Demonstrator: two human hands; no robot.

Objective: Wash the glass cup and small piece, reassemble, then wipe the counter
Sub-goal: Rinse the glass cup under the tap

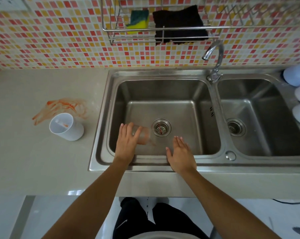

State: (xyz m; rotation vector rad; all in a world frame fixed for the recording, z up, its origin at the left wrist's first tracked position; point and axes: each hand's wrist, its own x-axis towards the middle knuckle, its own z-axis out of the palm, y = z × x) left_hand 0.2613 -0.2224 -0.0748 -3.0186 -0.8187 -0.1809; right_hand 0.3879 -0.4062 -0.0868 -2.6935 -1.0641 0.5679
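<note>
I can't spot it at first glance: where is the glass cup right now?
The glass cup is tipped on its side in the left hand, over the left sink basin, just left of the drain.

white cup point(67, 127) | orange smear point(63, 107) | black cloth point(179, 25) (yellow-green sponge point(138, 21))

wall: pink-yellow mosaic tile point(59, 40); floor: pale glossy tile point(59, 218); light: even

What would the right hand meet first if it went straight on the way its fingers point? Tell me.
Probably the sink's back wall. The right hand, open, points up and slightly left across the basin, passing right of the drain. Its height above the floor of the basin is unclear.
</note>
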